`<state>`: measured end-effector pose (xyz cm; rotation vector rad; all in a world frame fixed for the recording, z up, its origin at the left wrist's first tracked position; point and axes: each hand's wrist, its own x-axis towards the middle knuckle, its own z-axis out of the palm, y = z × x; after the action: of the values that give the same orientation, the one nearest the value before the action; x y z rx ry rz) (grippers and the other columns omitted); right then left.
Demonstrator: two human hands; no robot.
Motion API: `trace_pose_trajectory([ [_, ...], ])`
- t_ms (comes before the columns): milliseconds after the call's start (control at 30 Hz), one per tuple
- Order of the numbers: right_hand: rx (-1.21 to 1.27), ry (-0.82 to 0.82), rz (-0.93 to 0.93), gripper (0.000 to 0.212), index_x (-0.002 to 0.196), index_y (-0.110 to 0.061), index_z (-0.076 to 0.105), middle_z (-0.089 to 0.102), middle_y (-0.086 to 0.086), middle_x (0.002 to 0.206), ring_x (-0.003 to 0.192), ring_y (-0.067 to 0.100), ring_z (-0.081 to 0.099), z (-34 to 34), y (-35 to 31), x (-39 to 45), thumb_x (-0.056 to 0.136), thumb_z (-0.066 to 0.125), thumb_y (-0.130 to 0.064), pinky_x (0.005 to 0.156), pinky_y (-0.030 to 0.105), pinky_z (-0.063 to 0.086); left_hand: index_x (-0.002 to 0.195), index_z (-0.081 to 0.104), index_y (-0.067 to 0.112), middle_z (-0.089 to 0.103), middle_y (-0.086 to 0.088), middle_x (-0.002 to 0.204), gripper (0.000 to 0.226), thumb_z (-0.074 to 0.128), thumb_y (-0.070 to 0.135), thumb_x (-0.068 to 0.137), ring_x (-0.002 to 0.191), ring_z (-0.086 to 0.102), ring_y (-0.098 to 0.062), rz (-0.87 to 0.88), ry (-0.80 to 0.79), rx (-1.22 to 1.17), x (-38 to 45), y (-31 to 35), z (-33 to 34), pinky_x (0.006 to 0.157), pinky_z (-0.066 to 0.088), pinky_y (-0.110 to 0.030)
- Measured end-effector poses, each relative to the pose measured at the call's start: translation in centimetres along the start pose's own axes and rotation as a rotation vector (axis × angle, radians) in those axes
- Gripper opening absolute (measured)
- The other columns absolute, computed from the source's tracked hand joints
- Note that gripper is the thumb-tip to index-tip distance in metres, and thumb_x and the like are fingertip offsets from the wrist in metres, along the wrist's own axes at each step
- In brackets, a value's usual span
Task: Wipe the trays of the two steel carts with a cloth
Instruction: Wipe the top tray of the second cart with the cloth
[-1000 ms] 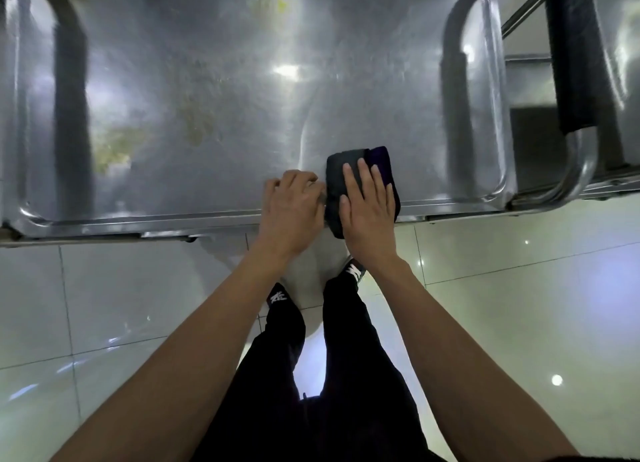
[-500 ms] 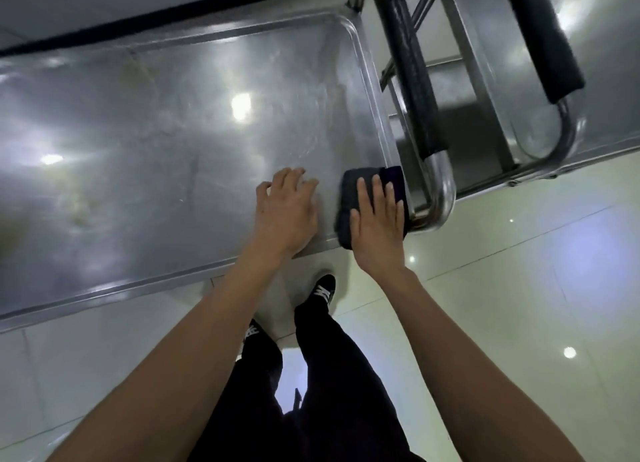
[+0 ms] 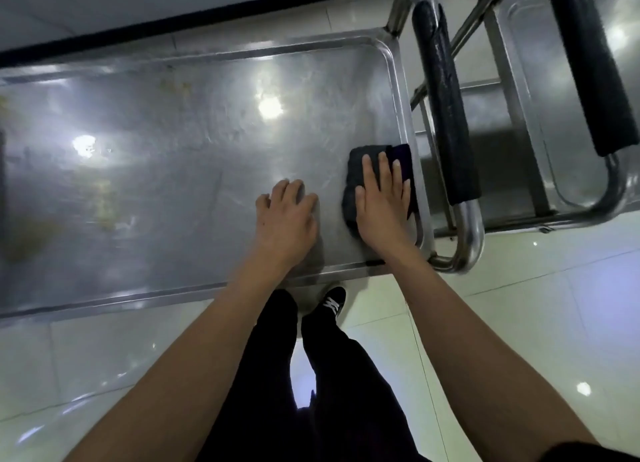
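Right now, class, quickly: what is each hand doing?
Left hand: open, fingers spread, resting on the steel tray, holding nothing.
Right hand: open, flat fingers pressing the dark cloth onto the tray.

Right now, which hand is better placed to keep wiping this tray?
Right. The right hand already lies flat on the cloth in the tray's near right corner. The left hand rests bare on the steel beside it, holding nothing.

Dim, cool light from overhead throws bright glare spots on the steel tray (image 3: 166,170) and glossy floor (image 3: 540,323) (the tray's left end smears into blur). Wide-angle distortion bends the straight edges.
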<state>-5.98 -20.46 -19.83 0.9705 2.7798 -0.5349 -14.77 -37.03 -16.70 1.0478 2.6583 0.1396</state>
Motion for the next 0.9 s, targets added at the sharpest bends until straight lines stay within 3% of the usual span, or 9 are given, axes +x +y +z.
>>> trace_pose_trajectory([
  [233, 0.024, -0.026, -0.003, 0.056, 0.16, -0.03, 0.006, -0.001, 0.001, 0.168, 0.154, 0.025, -0.005, -0.5, -4.5, 4.8, 0.107, 0.023, -0.035, 0.124, 0.05, 0.001, 0.115, 0.067, 0.023, 0.051, -0.003, 0.137, 0.029, 0.046, 0.032, 0.095, 0.135, 0.039, -0.026, -0.01, 0.018, -0.011, 2.7, -5.1, -1.5, 0.103, 0.03, -0.049],
  [433, 0.214, 0.02, 0.002, 0.052, 0.155, -0.033, 0.029, 0.013, -0.004, 0.166, 0.154, 0.02, 0.003, -0.7, -10.1, 9.1, 0.105, 0.04, -0.03, 0.123, 0.047, 0.003, 0.096, 0.07, 0.02, 0.061, -0.007, 0.115, 0.034, 0.039, 0.03, 0.086, 0.109, 0.056, -0.03, 0.182, 0.075, 0.037, 4.1, -8.0, -1.3, 0.091, 0.035, -0.048],
  [600, 0.216, 0.015, -0.052, 0.051, 0.155, -0.034, 0.029, 0.011, -0.004, 0.167, 0.154, 0.019, 0.001, -0.2, -13.1, 12.3, 0.106, 0.039, -0.033, 0.123, 0.045, 0.001, 0.09, 0.071, 0.021, 0.064, -0.001, 0.105, 0.031, 0.042, 0.032, 0.089, 0.1, 0.057, -0.025, 0.237, 0.129, -0.028, 5.3, -9.6, -1.3, 0.083, 0.035, -0.044],
  [700, 0.198, 0.01, -0.088, 0.05, 0.156, -0.034, 0.028, 0.01, -0.004, 0.167, 0.154, 0.019, 0.0, 0.0, -14.6, 14.4, 0.106, 0.036, -0.034, 0.123, 0.045, -0.001, 0.09, 0.071, 0.02, 0.066, 0.001, 0.106, 0.026, 0.047, 0.029, 0.087, 0.102, 0.057, -0.025, 0.2, 0.171, -0.034, 6.6, -10.7, -1.6, 0.083, 0.035, -0.042],
  [900, 0.085, -0.009, -0.175, 0.052, 0.158, -0.034, 0.021, 0.007, -0.002, 0.167, 0.154, 0.021, -0.001, 0.4, -16.3, 18.4, 0.107, 0.029, -0.037, 0.123, 0.047, 0.001, 0.1, 0.071, 0.019, 0.063, -0.001, 0.114, 0.031, 0.044, 0.03, 0.088, 0.109, 0.055, -0.026, 0.012, 0.095, 0.017, 9.6, -11.3, -3.1, 0.087, 0.032, -0.041],
])
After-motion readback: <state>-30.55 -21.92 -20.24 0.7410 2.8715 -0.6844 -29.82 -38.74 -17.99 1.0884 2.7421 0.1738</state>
